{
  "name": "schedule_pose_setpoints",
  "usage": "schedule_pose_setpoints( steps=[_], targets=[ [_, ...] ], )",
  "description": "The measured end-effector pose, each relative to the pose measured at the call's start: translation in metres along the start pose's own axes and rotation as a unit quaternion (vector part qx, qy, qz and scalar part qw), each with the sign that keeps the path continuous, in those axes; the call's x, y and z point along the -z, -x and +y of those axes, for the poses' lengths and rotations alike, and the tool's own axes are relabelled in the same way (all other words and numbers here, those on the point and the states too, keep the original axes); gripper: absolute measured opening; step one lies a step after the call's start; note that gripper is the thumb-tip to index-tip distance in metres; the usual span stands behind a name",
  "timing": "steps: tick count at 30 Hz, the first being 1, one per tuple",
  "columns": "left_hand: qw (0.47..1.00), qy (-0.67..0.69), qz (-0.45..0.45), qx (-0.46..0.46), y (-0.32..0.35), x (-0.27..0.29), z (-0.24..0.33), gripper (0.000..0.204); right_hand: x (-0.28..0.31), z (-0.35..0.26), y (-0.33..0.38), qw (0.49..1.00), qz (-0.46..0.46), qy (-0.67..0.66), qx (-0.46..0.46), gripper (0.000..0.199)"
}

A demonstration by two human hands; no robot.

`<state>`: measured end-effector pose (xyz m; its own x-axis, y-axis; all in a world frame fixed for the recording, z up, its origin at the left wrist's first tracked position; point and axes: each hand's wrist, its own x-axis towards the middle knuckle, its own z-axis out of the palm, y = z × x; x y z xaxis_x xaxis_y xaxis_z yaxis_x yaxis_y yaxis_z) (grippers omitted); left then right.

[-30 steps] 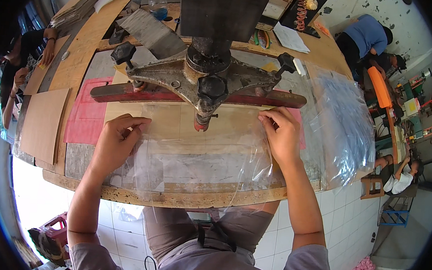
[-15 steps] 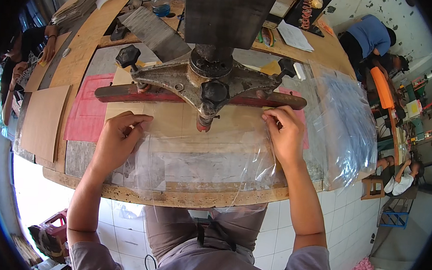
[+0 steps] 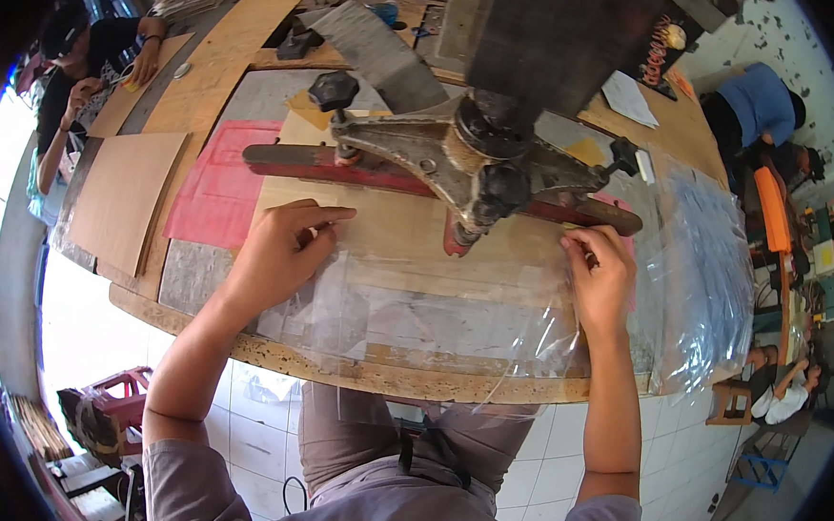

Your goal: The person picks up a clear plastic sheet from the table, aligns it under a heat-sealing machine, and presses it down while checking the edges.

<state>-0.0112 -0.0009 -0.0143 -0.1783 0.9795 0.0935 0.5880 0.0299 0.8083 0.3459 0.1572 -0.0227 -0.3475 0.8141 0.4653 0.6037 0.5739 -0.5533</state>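
A clear plastic sheet (image 3: 452, 310) stretches between my two hands over the front of the worktable. My left hand (image 3: 288, 257) has thumb and forefinger at the sheet's far left corner, the forefinger held straight. At the far right corner, my right hand (image 3: 603, 280) pinches the sheet with curled fingers. Just beyond my fingertips is a press head (image 3: 486, 150), a worn metal casting with black knobs. Its long red bar (image 3: 394, 175) runs above a tan sheet (image 3: 409, 227), which shows through the plastic. The bar hides the far part of the tan sheet.
Clear plastic sheets (image 3: 707, 278) are piled at the right. Pink sheet material (image 3: 216, 186) and brown boards (image 3: 125, 195) lie at the left. A grey metal plate (image 3: 382, 58) rests behind the press. Co-workers sit at far left and far right. The table's curved front edge (image 3: 429, 383) is near my lap.
My view has turned left, so the scene sits farther right and more of the left co-worker shows. My left forefinger is straighter. Both hands keep their places near the bar.
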Motion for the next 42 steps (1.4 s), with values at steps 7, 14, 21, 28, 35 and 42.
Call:
schedule_pose_setpoints(
  steps=[7, 14, 21, 28, 35, 42],
  targets=[
    [1.0, 0.003, -0.008, 0.019, 0.0015, 0.0018, -0.0004, 0.03, -0.0036, -0.0009, -0.0001, 1.0, 0.011, 0.006, 0.018, 0.01],
    [1.0, 0.003, -0.011, 0.027, 0.0004, 0.0039, 0.0036, 0.03, -0.0042, 0.0014, 0.0001, 1.0, 0.012, 0.004, 0.018, 0.009],
    [1.0, -0.004, -0.011, 0.012, 0.0004, 0.0039, -0.0026, 0.029, -0.0037, -0.0019, -0.0011, 1.0, 0.008, 0.012, 0.006, 0.009],
    [1.0, -0.009, -0.012, 0.011, 0.0005, 0.004, -0.0019, 0.028, -0.0033, -0.0016, -0.0012, 1.0, 0.01, 0.005, 0.003, 0.01],
    [1.0, -0.015, -0.01, 0.008, 0.0012, 0.0037, -0.0011, 0.03, -0.0043, -0.0004, -0.0003, 1.0, 0.013, 0.005, 0.006, 0.009],
    [1.0, -0.002, -0.016, 0.012, 0.0007, 0.0033, -0.0008, 0.031, -0.001, -0.0033, -0.0009, 1.0, -0.001, 0.012, -0.001, 0.012]
  ],
)
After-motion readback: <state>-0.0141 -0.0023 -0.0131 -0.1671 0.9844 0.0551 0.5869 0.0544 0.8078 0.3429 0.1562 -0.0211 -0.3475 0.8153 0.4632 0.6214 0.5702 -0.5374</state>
